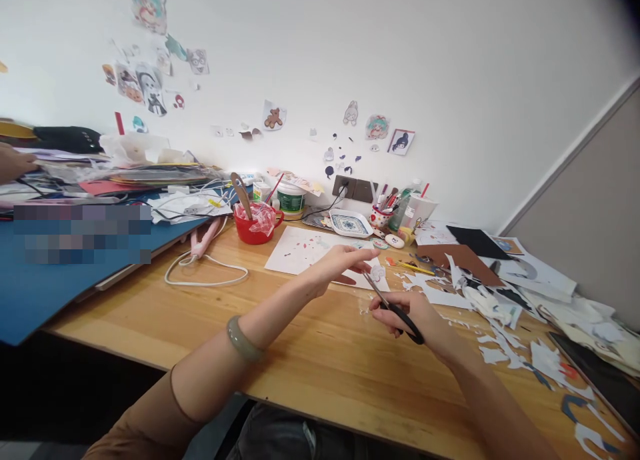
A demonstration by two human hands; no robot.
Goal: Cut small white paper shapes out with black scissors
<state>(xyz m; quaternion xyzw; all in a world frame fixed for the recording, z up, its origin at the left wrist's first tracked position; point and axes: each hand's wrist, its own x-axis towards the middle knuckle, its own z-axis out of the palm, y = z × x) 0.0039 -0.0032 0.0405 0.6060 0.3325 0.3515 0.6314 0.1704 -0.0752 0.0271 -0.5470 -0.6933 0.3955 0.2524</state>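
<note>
Black-handled scissors (385, 301) are in my right hand (413, 317), their metal blades pointing up and left. My left hand (345, 263) is just beyond the blade tips, index finger stretched to the right and the other fingers bent in; what they pinch, if anything, is too small to make out. A pale paper cutout (379, 273) with a drawn figure shows beside the blades. Under and behind my left hand lies a white sheet (290, 250) with small coloured pieces on it, and a dark brown piece (345, 280) shows below my fingers.
White paper scraps (500, 343) spread over the right of the wooden table (320, 353). Behind are a red pot (250, 230), a patterned tray (351, 223) and a pen cup (381, 218). A corded pink tool (203, 240) lies left. Another person's hand (15, 163) is far left.
</note>
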